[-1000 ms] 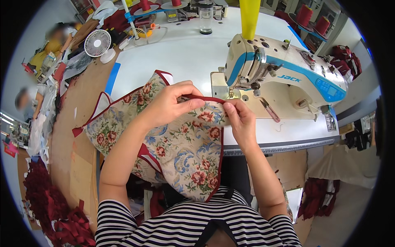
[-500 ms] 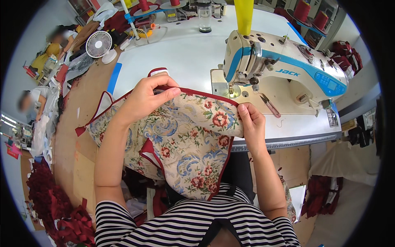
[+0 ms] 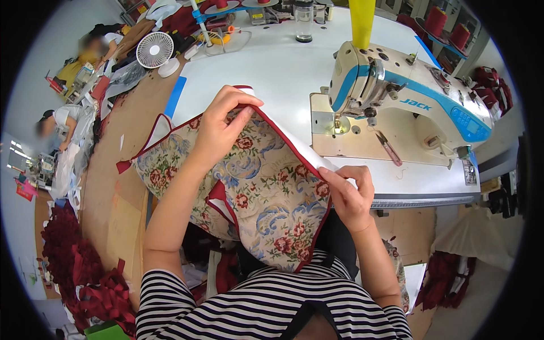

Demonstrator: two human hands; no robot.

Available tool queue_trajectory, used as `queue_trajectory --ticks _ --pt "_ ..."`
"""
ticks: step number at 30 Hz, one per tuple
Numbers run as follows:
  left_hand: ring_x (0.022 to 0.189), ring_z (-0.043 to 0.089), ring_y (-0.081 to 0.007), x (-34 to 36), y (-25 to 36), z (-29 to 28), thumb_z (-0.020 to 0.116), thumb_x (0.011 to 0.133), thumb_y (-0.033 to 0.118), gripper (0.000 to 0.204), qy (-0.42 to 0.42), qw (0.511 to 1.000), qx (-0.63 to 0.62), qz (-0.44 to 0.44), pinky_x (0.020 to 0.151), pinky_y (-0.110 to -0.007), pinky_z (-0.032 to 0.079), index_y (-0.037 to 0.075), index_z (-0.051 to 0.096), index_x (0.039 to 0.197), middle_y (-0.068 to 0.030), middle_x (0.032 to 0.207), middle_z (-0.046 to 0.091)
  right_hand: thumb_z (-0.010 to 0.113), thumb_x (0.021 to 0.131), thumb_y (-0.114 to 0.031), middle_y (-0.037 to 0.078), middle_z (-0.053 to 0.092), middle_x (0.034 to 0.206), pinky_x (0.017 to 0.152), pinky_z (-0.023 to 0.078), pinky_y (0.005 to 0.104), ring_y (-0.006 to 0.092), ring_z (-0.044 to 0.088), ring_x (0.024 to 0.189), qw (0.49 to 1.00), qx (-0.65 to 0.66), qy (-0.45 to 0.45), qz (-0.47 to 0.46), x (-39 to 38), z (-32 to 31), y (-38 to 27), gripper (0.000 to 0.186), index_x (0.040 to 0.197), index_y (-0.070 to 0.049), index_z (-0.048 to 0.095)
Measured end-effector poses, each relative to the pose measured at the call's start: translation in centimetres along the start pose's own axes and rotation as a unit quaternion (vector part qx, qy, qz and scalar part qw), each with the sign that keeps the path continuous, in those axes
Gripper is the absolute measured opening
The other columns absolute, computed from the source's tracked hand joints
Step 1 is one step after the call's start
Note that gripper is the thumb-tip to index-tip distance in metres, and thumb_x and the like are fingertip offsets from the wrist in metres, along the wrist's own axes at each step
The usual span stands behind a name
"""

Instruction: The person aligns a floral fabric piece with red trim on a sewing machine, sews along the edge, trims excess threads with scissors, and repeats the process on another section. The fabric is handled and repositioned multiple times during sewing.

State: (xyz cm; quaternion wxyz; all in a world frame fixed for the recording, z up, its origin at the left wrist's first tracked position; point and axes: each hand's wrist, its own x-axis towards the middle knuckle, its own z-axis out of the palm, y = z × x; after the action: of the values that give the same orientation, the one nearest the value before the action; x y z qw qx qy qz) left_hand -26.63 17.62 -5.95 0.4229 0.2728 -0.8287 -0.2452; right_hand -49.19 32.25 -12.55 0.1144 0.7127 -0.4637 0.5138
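Note:
Between my hands hangs a beige floral tapestry fabric piece (image 3: 266, 187) edged with dark red binding, its lower part draped over my lap. My left hand (image 3: 222, 126) pinches the bound upper edge between thumb and fingers. Farther right and lower, my right hand (image 3: 350, 192) grips the same edge near a corner. Along the stretch between the hands, a strip of the white underside shows. A red-bound slit or flap stands out mid-piece. Right of the fabric is a white and blue sewing machine (image 3: 405, 96); thread snips (image 3: 389, 148) lie on its bed.
A glass jar (image 3: 304, 22) stands at the back of the white table (image 3: 255, 62). To the left are a small white fan (image 3: 154, 50) and a heap of dark red strips (image 3: 96, 283). Thread cones (image 3: 436, 21) stand back right. Two people sit at far left.
My right hand has lowered, slanting the bound edge downward and exposing white underside. The head view has shifted, so the surroundings appear farther right.

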Motion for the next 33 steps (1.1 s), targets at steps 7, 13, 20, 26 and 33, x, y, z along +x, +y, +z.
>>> queue_trajectory --ticks 7,13,20,26,33 --pt "0.087 0.049 -0.0079 -1.2 -2.3 0.3 0.05 0.089 -0.007 0.019 0.007 0.998 -0.057 -0.004 0.073 -0.021 0.041 0.002 0.061 0.103 -0.0021 0.101 0.048 0.07 0.053 -0.006 -0.003 0.051 0.08 0.058 0.043 0.0247 0.0134 0.048 0.069 0.998 -0.036 -0.019 -0.048 -0.7 0.8 -1.0 0.051 0.102 -0.021 0.072" --pt "0.094 0.055 -0.0198 -1.2 -1.7 0.3 0.058 0.083 -0.001 0.016 0.036 0.999 -0.009 -0.007 0.087 -0.031 0.043 0.006 0.064 0.097 -0.004 0.097 0.056 0.071 0.059 -0.004 -0.002 0.052 0.08 0.058 0.043 0.0259 0.0139 0.049 0.068 0.999 -0.012 -0.03 -0.026 -0.5 0.5 -1.3 0.047 0.103 -0.018 0.072" --pt "0.095 0.06 -0.0201 0.6 5.0 2.5 0.064 0.083 0.016 0.014 -0.076 0.969 0.167 0.166 0.087 -0.035 0.044 0.01 0.066 0.095 -0.0036 0.098 0.063 0.067 0.082 -0.003 0.005 0.058 0.082 0.061 0.044 0.0248 0.0116 0.053 0.068 0.975 0.172 -0.006 0.139 4.0 1.0 -0.2 0.02 0.102 -0.003 0.067" --pt "0.062 0.062 -0.015 5.5 3.2 2.1 0.06 0.089 0.024 0.018 0.0 0.999 0.025 0.029 0.058 -0.027 0.046 0.007 0.065 0.091 -0.0051 0.071 0.065 0.061 0.091 -0.02 0.001 0.062 0.08 0.063 0.043 0.0204 0.0045 0.052 0.069 0.808 0.371 -0.119 0.442 5.4 1.3 1.5 0.023 0.091 0.003 0.064" --pt "0.072 0.053 -0.0042 9.2 0.7 -2.3 0.063 0.089 0.019 0.019 -0.038 0.998 0.002 -0.058 0.066 -0.021 0.043 0.0 0.065 0.091 0.0021 0.078 0.062 0.061 0.091 -0.018 0.001 0.065 0.085 0.071 0.046 0.021 0.0047 0.055 0.076 0.711 0.446 -0.177 0.514 -0.6 1.1 0.9 0.024 0.099 0.004 0.066"
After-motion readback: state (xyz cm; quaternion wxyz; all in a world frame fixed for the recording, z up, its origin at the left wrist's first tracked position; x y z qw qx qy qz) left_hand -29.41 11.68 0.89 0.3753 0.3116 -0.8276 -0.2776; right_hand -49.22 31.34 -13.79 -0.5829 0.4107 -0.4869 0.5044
